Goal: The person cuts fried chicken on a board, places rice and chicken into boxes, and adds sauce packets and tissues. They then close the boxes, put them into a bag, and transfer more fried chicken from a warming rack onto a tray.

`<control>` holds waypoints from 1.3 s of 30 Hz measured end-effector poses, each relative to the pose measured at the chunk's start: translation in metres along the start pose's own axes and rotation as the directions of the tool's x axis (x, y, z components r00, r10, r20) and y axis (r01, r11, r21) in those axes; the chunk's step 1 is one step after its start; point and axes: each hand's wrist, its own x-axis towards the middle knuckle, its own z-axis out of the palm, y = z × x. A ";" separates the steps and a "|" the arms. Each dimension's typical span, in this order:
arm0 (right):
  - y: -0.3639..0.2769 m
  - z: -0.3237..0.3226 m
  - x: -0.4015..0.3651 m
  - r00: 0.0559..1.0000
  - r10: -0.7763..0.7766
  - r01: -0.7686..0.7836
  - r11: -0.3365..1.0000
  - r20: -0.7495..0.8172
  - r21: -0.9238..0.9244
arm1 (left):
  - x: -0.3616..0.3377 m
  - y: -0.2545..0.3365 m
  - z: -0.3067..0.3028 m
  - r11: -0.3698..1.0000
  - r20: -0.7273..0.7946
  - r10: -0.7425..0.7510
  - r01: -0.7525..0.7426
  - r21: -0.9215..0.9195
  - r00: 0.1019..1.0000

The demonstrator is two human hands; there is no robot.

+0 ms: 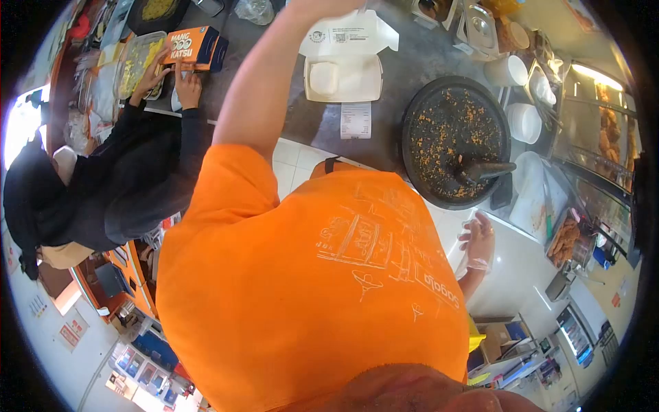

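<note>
My left arm reaches up over the counter to the top edge, where my left hand [338, 4] is mostly cut off and its fingers cannot be made out. Just below it lies an open white takeaway box [376, 77] with a round-cornered white item [324, 78] inside and print on its lid. A receipt [355, 121] lies against the box's near side. My right hand [478, 242], in a clear glove, hangs beside my body below the counter edge, fingers apart and holding nothing. Nearest to it is a large round black pan [439, 141] with orange-brown crumbs and a dark-handled tool [487, 169].
At the left, a person in black [130, 185] has both hands by an orange box [190, 47] and a tray of yellow food [141, 65]. White bowls [524, 123], a white cup [506, 71] and containers stand right of the pan. Fried food [565, 240] lies farther right.
</note>
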 end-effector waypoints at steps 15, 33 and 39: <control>0.002 -0.029 0.028 0.979 -0.177 0.187 0.978 0.104 -0.095 | -0.148 -0.078 0.054 0.841 0.024 -0.529 0.521 0.149 0.848; 0.010 -0.002 0.010 0.990 -0.106 0.126 0.963 0.097 -0.240 | -0.164 -0.086 0.050 0.871 -0.209 -0.465 0.486 0.065 0.860; 0.002 0.007 0.008 0.992 -0.075 0.102 0.955 0.106 -0.278 | -0.166 -0.089 0.047 0.805 -0.131 -0.576 0.588 0.079 0.807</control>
